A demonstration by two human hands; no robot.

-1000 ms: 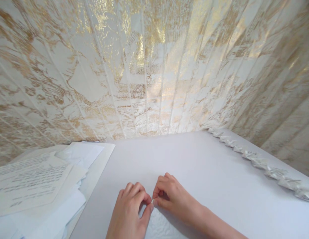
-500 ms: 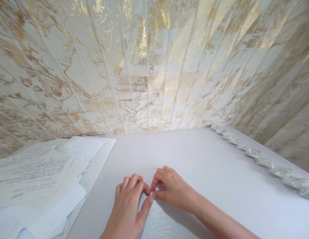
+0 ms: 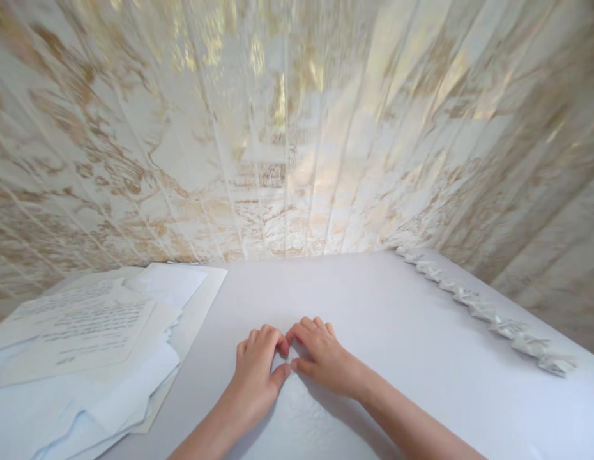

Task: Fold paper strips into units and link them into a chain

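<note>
My left hand [image 3: 261,367] and my right hand [image 3: 323,354] meet over the white table [image 3: 364,300], thumbs and forefingers closed in a pinch. Between their fingertips is a small white piece of paper [image 3: 289,359]; most of it is hidden by the fingers, so its shape is hard to make out. The other fingers of both hands are curled. Just below them lies a pale, crinkly-textured patch [image 3: 301,415] on the tabletop, running out of the bottom of the view.
At left, a pile of loose white sheets [image 3: 100,396], one with printed lines [image 3: 96,326], covers the table. Along the right edge runs a row of several small folded paper pieces [image 3: 508,327]. A gold-and-white patterned curtain [image 3: 287,160] hangs behind.
The view has shifted slightly. My left hand has turned and drawn in toward the right hand, and the fingertips of both now sit closer around the paper.
</note>
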